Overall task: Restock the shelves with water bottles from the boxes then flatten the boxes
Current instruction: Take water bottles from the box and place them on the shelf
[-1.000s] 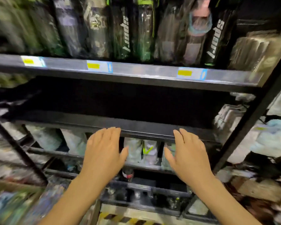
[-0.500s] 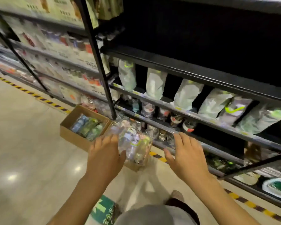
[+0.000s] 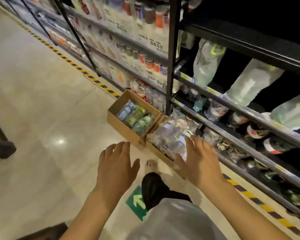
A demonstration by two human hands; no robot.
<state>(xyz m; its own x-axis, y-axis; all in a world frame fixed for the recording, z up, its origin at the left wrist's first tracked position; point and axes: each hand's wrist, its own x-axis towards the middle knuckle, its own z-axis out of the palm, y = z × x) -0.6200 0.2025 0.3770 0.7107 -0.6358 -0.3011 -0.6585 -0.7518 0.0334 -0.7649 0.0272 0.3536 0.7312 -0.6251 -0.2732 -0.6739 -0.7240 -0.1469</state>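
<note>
Two cardboard boxes stand on the floor against the shelving. The farther box (image 3: pixel 122 125) holds wrapped blue and green bottles (image 3: pixel 136 116). The nearer box (image 3: pixel 160 154) is piled with clear wrapped water bottles (image 3: pixel 170 134). My left hand (image 3: pixel 115 168) hovers open over the floor just in front of the boxes, fingers spread, holding nothing. My right hand (image 3: pixel 200 163) is open too, its fingertips over the near edge of the clear bottle pile; whether it touches the pile I cannot tell.
Black metal shelving (image 3: pixel 170 66) runs along the right, stocked with wrapped bottles. A yellow-black floor stripe (image 3: pixel 100 84) runs along its base. A green arrow sticker (image 3: pixel 137 203) lies on the pale tile floor by my foot (image 3: pixel 151 166). A dark object (image 3: pixel 0 146) sits at the left edge.
My view has swung from the empty middle shelf down to the floor. The boxes are closer now, and both open hands have come down toward them.
</note>
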